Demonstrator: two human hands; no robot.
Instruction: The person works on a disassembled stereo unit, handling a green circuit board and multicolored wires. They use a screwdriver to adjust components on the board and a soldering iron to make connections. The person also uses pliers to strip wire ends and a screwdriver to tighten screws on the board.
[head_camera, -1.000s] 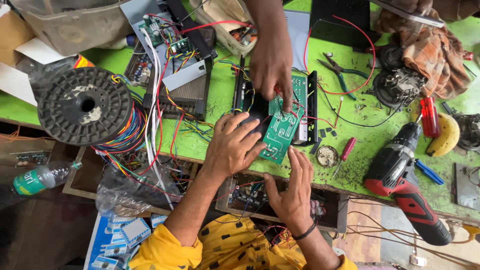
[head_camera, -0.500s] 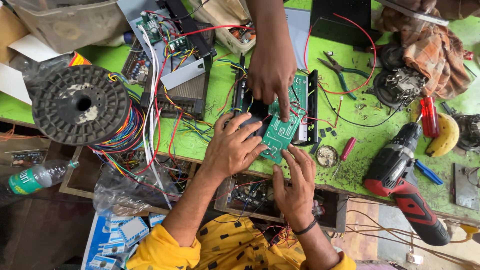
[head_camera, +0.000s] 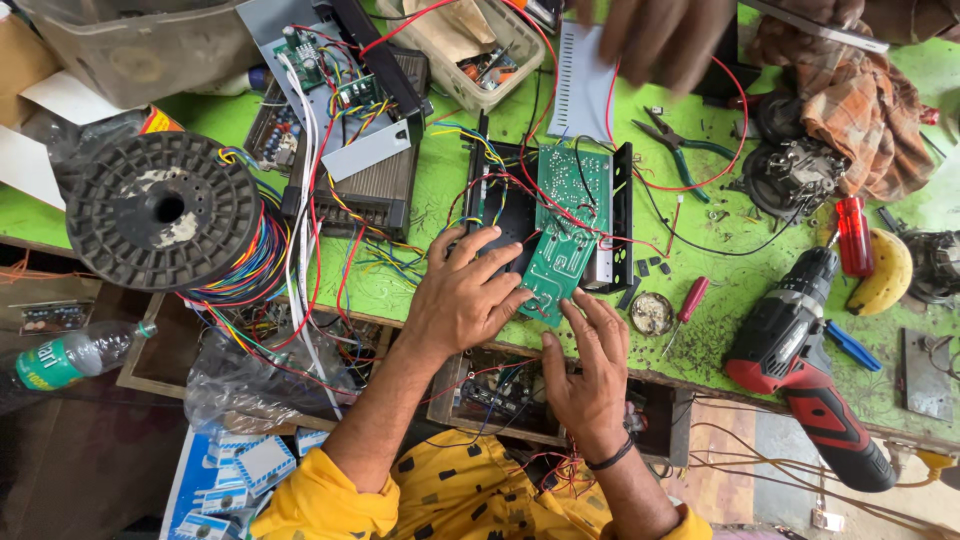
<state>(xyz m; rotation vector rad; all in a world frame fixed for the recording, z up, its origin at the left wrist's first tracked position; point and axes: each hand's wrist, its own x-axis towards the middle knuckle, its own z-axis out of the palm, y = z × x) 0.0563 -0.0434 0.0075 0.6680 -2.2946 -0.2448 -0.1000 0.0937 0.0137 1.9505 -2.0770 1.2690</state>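
Fingers of the left hand (head_camera: 462, 300) lie spread flat on the black chassis (head_camera: 505, 210), gripping nothing; right hand (head_camera: 590, 360) fingertips, loosely open, touch the green circuit board (head_camera: 568, 215), lifted, tilted, still wired, not yet free.

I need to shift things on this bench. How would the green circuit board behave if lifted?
The green circuit board looks stiff and probably light. Red wires lying across it would likely tug back. It may tip, since it lies tilted on the black chassis.
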